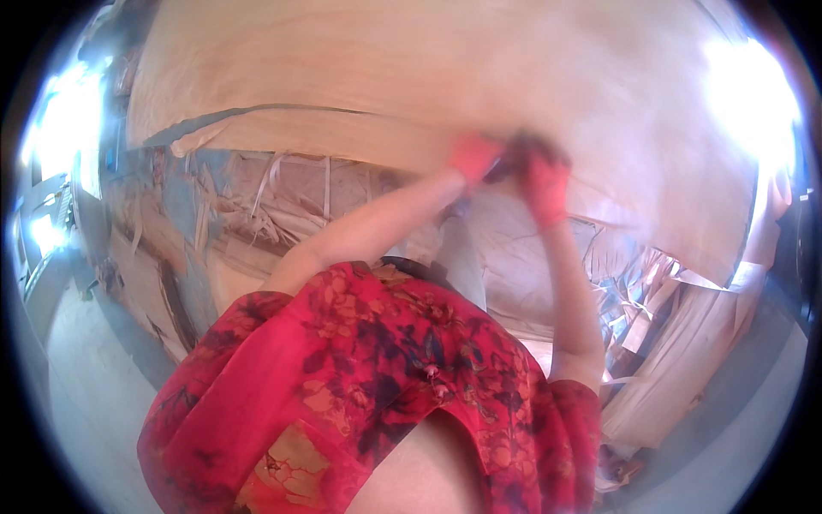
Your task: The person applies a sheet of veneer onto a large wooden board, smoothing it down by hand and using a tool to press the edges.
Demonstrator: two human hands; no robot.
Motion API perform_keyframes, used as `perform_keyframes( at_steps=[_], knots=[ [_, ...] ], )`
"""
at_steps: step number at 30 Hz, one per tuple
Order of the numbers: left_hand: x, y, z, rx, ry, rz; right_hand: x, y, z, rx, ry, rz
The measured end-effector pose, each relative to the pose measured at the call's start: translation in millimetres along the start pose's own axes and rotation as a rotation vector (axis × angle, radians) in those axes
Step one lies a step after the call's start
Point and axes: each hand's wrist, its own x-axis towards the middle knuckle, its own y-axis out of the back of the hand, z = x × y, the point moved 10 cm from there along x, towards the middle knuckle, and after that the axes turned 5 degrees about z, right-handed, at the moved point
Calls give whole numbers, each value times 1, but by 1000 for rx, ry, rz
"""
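Both hands, in red gloves, are close together on the lower part of a large pale tan sheet [428, 51]. My left hand [473, 161] has its fingers curled at a dark, motion-blurred patch, where I cannot make out what it holds. My right hand [545, 180] sits just to its right, fingers bent over the same dark area, also blurred. A long split [248, 111] runs across the left part of the sheet, with a narrow strip peeling beside it.
Torn sheets and strips [274, 197] lie below the large sheet, with more crumpled scraps [634, 300] at the right. A long rolled or folded piece [676, 360] slopes down the right side. Pale flooring [94, 368] shows at the left, and bright openings glare on both sides.
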Motion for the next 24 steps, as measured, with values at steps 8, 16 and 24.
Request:
perform_keyframes(
  at_steps=[8, 16, 24],
  knots=[
    [-31, 25, 1, 22, 41, -95, 5, -1, -18, -42, 137, -133],
    [-17, 43, -22, 221, -8, -81, -6, -11, -20, -151, 256, -246],
    [-77, 166, 31, 722, -329, 99, 2, 3, -34, -111, 311, -178]
  ],
)
